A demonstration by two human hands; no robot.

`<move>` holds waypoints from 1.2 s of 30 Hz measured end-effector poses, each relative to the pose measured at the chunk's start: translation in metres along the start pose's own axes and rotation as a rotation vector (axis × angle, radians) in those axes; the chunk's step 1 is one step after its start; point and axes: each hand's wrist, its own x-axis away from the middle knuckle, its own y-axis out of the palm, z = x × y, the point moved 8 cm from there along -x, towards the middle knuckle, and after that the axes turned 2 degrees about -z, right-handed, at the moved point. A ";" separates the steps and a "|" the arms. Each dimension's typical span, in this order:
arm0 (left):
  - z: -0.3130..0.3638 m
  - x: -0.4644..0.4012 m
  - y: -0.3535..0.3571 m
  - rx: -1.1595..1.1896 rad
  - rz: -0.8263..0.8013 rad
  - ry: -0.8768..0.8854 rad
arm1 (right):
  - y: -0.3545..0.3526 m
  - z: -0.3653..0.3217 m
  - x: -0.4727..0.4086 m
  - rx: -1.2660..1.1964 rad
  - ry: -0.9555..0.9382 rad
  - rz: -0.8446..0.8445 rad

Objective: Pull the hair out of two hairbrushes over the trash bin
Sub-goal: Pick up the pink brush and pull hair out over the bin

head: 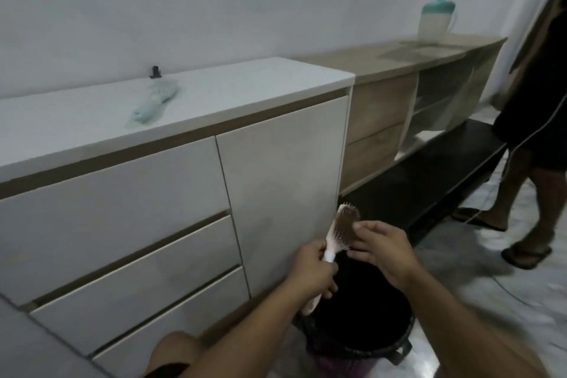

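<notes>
My left hand (314,271) grips the handle of a pink hairbrush (341,232), which I hold upright over a black trash bin (362,325) on the floor. Brown hair covers the brush's bristle pad. My right hand (382,247) pinches at that pad with thumb and fingers. A second, pale green hairbrush (155,104) lies on the white cabinet top (245,83), up and to the left.
White cabinet drawers and a door (276,193) stand just left of the bin. A wooden sideboard (399,101) with a teal-lidded jug (435,21) runs to the right. Another person (534,120) in sandals stands at the far right, with a cable trailing on the tiled floor.
</notes>
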 end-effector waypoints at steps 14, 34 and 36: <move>-0.036 0.006 0.019 0.092 0.087 -0.007 | -0.026 0.033 -0.012 0.290 -0.010 0.060; -0.047 0.009 0.022 0.168 0.090 -0.066 | -0.043 0.019 -0.011 0.451 -0.170 0.174; -0.043 0.011 0.023 0.168 0.085 -0.062 | -0.041 0.021 -0.009 0.437 -0.143 0.136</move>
